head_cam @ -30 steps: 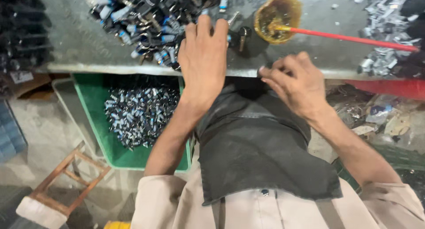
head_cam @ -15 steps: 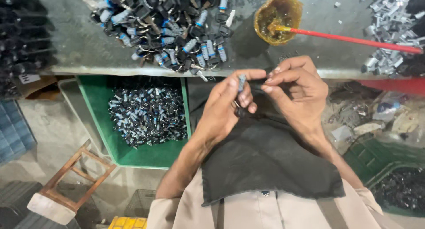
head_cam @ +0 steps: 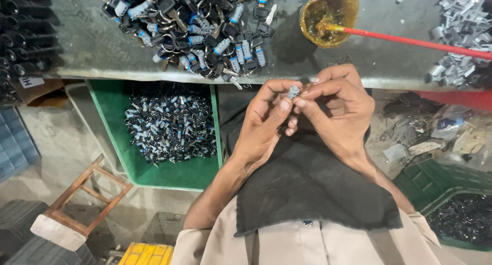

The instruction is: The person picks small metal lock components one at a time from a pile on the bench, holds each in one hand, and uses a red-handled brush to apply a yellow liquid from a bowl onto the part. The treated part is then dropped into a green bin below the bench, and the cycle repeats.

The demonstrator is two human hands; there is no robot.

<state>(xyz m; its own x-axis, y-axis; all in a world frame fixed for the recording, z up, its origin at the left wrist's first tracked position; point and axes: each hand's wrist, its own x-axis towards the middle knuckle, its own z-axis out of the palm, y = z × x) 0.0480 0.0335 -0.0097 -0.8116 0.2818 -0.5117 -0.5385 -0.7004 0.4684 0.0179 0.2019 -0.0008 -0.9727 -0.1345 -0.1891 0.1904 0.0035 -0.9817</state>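
Change: both my hands are higher vs. half a sec ago; part now pinched end-on betw. fingertips, not lying in my L palm.
L hand [head_cam: 264, 124]: thumb + forefinger closed on small grey cylinder [head_cam: 293, 92].
R hand [head_cam: 341, 108]: fingertips closed on same part, just below bench edge [head_cam: 154, 73].
Green crate [head_cam: 154, 172]: loose pile of small dark/silver parts.
Amber bowl [head_cam: 328, 11]: brownish grease, red-handled brush [head_cam: 410, 41] resting in it.
Bench pile [head_cam: 195, 29]: black + grey parts, heaped.
Lap: dark cloth [head_cam: 307, 188].

We see a grey worktable [head_cam: 92, 49] across the top, concrete floor [head_cam: 46, 152] lower left, wooden stool [head_cam: 77, 203] there.
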